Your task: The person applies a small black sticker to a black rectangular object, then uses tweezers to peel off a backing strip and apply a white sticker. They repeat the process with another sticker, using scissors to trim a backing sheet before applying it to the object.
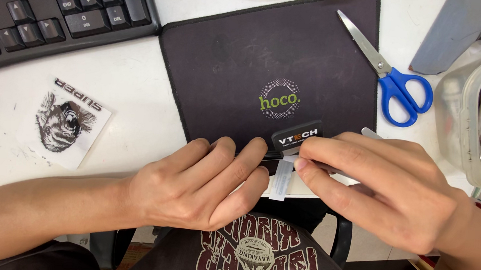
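Observation:
My left hand (pixel 204 184) lies palm down at the near edge of the white desk, fingers pressing on a flat object that is mostly hidden beneath them. My right hand (pixel 382 185) pinches a small black tool with a flat head (pixel 297 138) and holds it against the same spot. A thin white strip (pixel 282 179) hangs between the two hands, over the desk edge. Both hands sit at the near edge of a dark mouse pad (pixel 245 57).
A black keyboard (pixel 59 12) lies at the far left. A square sticker with a black animal drawing (pixel 66 121) rests left of the pad. Blue-handled scissors (pixel 391 75) lie right of it, beside a clear plastic container (pixel 470 110) holding tubes.

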